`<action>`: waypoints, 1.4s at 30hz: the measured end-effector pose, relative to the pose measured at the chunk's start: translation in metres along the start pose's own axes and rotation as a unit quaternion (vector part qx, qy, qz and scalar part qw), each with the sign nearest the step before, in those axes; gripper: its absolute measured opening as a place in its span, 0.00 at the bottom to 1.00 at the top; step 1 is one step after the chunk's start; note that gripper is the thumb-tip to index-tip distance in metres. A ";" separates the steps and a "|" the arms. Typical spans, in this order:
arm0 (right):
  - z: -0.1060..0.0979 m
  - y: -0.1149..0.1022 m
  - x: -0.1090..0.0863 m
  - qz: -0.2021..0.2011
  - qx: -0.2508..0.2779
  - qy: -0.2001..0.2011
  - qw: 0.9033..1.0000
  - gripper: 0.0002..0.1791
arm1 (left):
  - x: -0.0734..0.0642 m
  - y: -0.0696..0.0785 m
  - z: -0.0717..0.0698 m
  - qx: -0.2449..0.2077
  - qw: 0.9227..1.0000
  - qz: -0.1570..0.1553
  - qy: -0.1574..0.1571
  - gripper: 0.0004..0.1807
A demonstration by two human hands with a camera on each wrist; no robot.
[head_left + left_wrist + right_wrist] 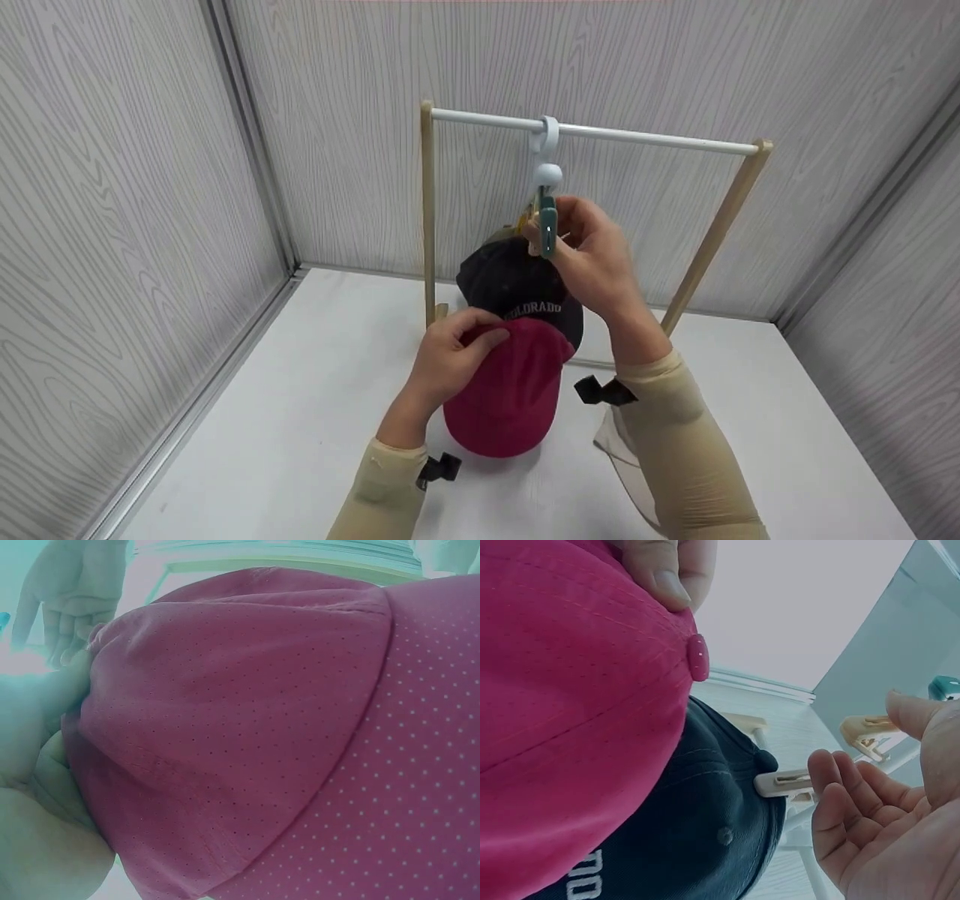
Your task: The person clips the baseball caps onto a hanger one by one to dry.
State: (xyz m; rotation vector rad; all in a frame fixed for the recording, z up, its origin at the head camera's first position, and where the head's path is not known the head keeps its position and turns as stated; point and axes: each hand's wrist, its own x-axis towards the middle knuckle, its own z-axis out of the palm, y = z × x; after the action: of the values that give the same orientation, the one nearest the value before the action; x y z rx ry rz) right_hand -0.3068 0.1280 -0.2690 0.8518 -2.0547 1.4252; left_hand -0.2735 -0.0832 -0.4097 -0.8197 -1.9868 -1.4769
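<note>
My left hand [448,358] pinches the crown of a crimson baseball cap [510,390] near its top button, brim downward. The cap's perforated fabric fills much of the left wrist view. Behind it a black cap [517,274] lettered COLORADO hangs by a pale clip [784,781] from a white hanger [548,175]. My right hand [600,259] is at the hanger's clips, fingers loosely bent and apart from the thumb. Its thumb is close to a yellowish clip [868,731]; whether they touch is unclear. A teal clip [548,229] faces the head camera.
The hanger hooks over the white rod [645,137] of a rack with wooden posts [428,217]. A beige cap [628,465] lies on the white table [300,420], partly under my right forearm. Wood-grain panels [360,150] enclose the table at the back and sides.
</note>
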 end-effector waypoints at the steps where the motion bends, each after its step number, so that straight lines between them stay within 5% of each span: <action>1: 0.001 0.000 0.001 0.001 -0.003 0.000 1.000 0.15 | 0.000 0.000 0.000 0.000 1.000 0.000 0.000 0.03; 10: 0.005 -0.003 0.006 -0.002 0.015 0.003 1.000 0.12 | -0.001 -0.001 0.000 0.002 1.000 0.006 -0.001 0.03; 26: -0.006 -0.010 0.010 0.060 0.064 -0.015 0.996 0.12 | 0.003 0.004 -0.002 -0.013 1.000 0.011 0.012 0.03; 35: -0.008 -0.008 0.011 0.091 0.170 -0.007 0.981 0.06 | 0.019 0.015 -0.010 -0.050 0.998 0.035 0.018 0.03; 42: -0.008 -0.007 0.012 0.090 0.190 -0.014 0.978 0.06 | 0.036 0.030 -0.017 -0.051 0.997 0.048 0.013 0.04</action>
State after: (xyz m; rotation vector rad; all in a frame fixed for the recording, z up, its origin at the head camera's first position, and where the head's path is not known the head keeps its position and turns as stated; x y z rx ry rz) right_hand -0.3094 0.1312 -0.2529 0.8492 -1.9503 1.9581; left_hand -0.2743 -0.0873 -0.3602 -0.9201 -1.8393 -1.5369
